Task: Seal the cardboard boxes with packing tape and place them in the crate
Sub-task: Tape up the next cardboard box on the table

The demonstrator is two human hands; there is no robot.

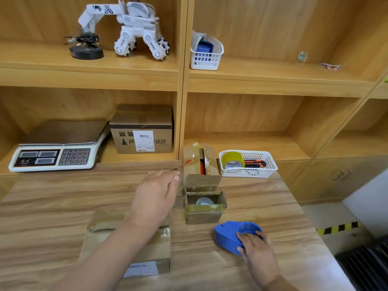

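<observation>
Across the wooden worktop (52, 206) I can see three cardboard boxes. The largest, a flat box (105, 225) at the near left, lies with its flaps down and tape across the top; my left forearm passes over it. On the low shelf at the far left sits an electronic scale (56, 152), with a labelled shelf box (142, 131) to its right. Near the worktop's far edge stands a tall box (199, 164) with its flaps up and something red inside. Touching its near side is a small box (204, 213), open, with a pale round thing in it. A white basket (266, 169) to the right of the tall box holds a tape roll (233, 160) and orange-and-black cutters (254, 163). At the near right lies a blue tape dispenser (226, 234); my right hand (258, 250) grips its near end. My left hand (155, 196) hovers just left of the tall box, fingers relaxed, holding nothing.
</observation>
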